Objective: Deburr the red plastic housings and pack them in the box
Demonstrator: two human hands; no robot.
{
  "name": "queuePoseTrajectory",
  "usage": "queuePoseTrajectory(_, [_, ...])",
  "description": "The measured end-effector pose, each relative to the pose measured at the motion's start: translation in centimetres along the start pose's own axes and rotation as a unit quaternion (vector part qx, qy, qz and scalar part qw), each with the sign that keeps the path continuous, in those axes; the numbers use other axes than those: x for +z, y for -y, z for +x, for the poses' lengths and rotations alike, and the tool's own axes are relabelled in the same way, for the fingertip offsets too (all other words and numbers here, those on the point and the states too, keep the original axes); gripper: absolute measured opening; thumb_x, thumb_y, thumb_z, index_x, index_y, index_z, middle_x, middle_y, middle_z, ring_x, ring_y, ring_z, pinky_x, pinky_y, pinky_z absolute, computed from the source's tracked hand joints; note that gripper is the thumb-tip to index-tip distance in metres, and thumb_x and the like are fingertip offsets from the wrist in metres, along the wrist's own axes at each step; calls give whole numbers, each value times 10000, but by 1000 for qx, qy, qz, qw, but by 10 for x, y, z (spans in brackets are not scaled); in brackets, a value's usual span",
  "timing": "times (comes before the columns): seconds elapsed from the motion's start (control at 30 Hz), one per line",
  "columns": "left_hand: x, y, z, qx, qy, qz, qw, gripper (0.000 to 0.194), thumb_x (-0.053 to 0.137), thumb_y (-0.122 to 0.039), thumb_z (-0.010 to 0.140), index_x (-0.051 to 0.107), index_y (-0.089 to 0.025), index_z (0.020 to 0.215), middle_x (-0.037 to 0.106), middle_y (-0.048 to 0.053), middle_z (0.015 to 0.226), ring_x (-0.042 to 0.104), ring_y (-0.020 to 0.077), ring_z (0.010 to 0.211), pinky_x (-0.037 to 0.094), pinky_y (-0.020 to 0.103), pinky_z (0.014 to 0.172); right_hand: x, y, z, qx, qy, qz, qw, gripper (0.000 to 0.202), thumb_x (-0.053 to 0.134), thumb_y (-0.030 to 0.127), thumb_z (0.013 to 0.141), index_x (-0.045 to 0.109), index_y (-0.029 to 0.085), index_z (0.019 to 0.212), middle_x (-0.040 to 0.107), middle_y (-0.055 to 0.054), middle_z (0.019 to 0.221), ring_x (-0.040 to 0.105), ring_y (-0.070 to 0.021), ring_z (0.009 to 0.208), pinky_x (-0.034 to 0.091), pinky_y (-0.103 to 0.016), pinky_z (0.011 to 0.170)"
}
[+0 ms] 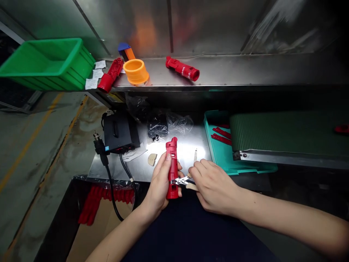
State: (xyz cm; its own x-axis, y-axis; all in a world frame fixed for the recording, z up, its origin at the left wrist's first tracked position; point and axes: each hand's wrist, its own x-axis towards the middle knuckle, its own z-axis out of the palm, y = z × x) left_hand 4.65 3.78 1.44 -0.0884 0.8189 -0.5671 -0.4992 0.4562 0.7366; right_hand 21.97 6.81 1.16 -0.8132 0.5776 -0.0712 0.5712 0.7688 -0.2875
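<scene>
A red tubular plastic part (172, 165) stands roughly upright in the picture, with my left hand (159, 183) wrapped round it, thumb on its front. My right hand (211, 185) is closed round the pale handles of small metal pliers (182, 181). The pliers' jaws touch the lower part of the red piece, near an opening in its side. Whether the jaws hold anything is too small to tell. Just beyond my right hand, a thin metal tool (195, 154) lies on the metal worktop (188, 145).
On the shelf (223, 71) are a green bin (54, 65), an orange ring (135, 72) and red parts (182, 68). A black power unit (120, 131) with cables stands left. Right are a teal tray (218, 156) and green conveyor (278, 133). A box of red parts (91, 205) sits lower left.
</scene>
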Motion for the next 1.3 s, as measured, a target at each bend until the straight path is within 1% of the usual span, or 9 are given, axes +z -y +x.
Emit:
queuePoseTrajectory(0.1, [-4,0,-4,5,-3,3,1000,365,672,-543,919,602,-223,1079,645,13,894,653,150,630,465,167,334,0,2,2,-5,15,-33,999,153,541,134,751,575,168,896,580,-114,872,519,-290,794,434,-407,704])
queuePoseTrajectory(0.2, [-8,1,-7,4,-11,6,1000,439,695,-571,889,612,-232,1156,653,26,909,664,178,634,467,199,310,-1,5,3,-14,28,-63,998,155,571,125,740,570,174,888,580,-111,862,538,-293,785,432,-404,689])
queuePoseTrajectory(0.33, [-12,4,-11,13,-30,26,999,490,712,-616,856,635,-238,1159,659,44,915,674,212,674,462,217,301,1,12,6,-33,41,-107,993,134,630,173,795,566,177,912,577,-114,839,550,-293,745,437,-403,644])
queuePoseTrajectory(0.5, [-15,7,-16,15,-46,67,997,507,683,-653,860,629,-238,1147,626,37,890,666,204,672,446,198,299,3,16,10,-76,71,-153,983,337,737,182,693,585,154,993,593,-125,855,568,-295,721,463,-406,597])
queuePoseTrajectory(0.7, [-17,10,-22,19,-63,68,995,525,696,-683,835,640,-245,1119,608,17,778,594,177,543,442,223,295,7,14,13,-110,80,-147,980,383,768,224,693,600,139,1026,633,-145,889,574,-285,681,449,-391,543])
queuePoseTrajectory(0.83, [-16,10,-23,26,-73,77,994,526,723,-693,805,640,-260,1093,581,16,736,648,232,625,444,227,293,12,13,14,-108,90,-122,983,395,790,221,689,616,129,1032,659,-158,883,590,-287,659,434,-379,521])
queuePoseTrajectory(0.9, [-15,10,-22,31,-77,77,994,548,740,-700,782,634,-259,1089,586,24,783,673,250,675,443,225,287,15,13,15,-96,98,-106,985,382,781,176,688,627,119,1032,675,-163,866,609,-289,654,421,-366,513])
queuePoseTrajectory(1.07, [-15,9,-16,24,-70,71,995,572,746,-697,780,609,-252,1110,580,9,830,672,226,669,450,219,285,19,8,21,-80,113,-79,987,279,697,140,730,636,117,1001,704,-142,806,619,-259,609,379,-337,500])
queuePoseTrajectory(1.3, [-19,1,-10,43,-36,-34,998,468,700,-629,866,590,-195,1004,661,40,932,671,168,643,483,198,322,2,-1,21,-42,109,-52,992,236,527,71,761,572,132,985,655,-94,826,613,-229,692,358,-318,558])
